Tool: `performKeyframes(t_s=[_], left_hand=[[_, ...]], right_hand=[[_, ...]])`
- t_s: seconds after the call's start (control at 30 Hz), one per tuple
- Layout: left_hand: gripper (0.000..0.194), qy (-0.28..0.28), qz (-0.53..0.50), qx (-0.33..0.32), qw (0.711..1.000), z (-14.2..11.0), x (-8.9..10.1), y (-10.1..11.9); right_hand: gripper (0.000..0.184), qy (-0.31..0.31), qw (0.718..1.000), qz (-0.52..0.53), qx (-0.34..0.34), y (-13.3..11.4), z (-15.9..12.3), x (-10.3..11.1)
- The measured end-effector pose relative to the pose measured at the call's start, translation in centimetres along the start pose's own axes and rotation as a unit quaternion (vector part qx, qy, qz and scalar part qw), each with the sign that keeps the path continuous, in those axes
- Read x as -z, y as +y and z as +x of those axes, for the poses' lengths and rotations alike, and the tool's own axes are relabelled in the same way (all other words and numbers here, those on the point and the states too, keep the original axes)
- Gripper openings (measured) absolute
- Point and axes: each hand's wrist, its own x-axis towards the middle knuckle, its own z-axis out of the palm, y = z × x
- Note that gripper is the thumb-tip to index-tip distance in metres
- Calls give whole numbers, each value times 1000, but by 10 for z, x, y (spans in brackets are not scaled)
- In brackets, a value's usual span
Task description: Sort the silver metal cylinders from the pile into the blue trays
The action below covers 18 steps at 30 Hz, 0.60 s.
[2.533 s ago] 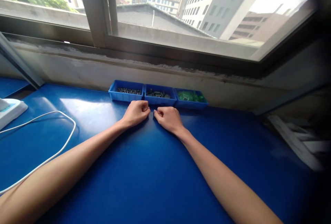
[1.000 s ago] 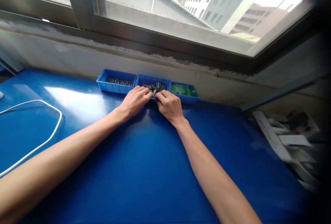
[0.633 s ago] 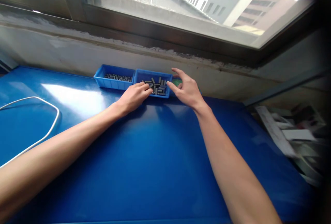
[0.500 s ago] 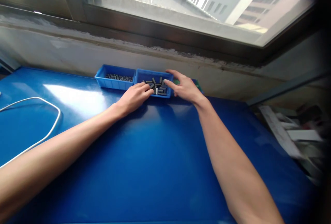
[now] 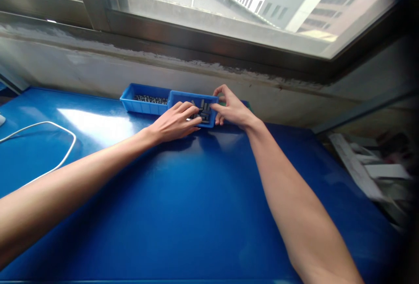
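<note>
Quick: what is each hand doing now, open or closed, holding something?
Left hand: open, fingers on the middle bin front, holding nothing visible.
Right hand: gripping the same bin's right end.

A small-parts assembly workshop: a blue worktop [image 5: 183, 205] under a window, with shallow blue parts bins [image 5: 145, 104] of tiny metal pieces lined along its far edge and a white cable [image 5: 49, 144] near its left edge.

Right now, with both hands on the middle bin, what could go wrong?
1. The left hand presses the front wall of the middle bin; it might tip or slide and spill the dark parts.
2. The right hand hides the green bin beside it; a nudge could shift it.
3. The left bin touches the middle one and may shift with it.
</note>
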Motion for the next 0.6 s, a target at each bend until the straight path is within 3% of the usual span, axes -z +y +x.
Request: performKeyframes(t_s=[0.17,0.6], left_hand=[[31,5,4,-63,998,10,-11,-3],[29,-70,-91,-23,993,9,-15,0]], right_hand=[[32,23,999,0,22,5,-3,-6],[22,96,984,-112,96,18,-20,-28]])
